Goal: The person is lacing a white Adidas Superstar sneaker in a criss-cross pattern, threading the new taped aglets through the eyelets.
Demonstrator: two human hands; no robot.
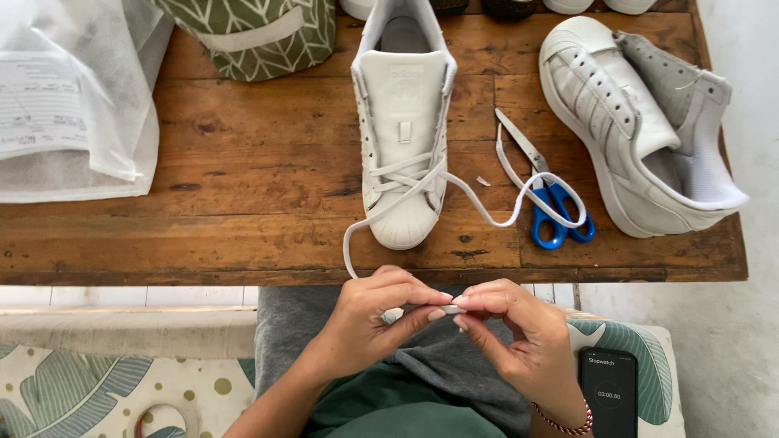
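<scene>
Two hands meet below the bench point(243, 162) edge: left hand point(369, 320) and right hand point(519, 337) both pinch one lace point(466, 191) end between fingertips. Lace runs up from the hands to a white shoe point(403, 122), toe toward the person. Other lace end loops over blue scissors point(552, 211). Second shoe point(633, 122) on its side, right. Phone point(607, 391) beside right wrist.

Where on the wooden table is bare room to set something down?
Widest bare patch: between the plastic bag and the laced shoe, below the green bag. Crowded on the right: scissors, loose lace, second shoe.
</scene>
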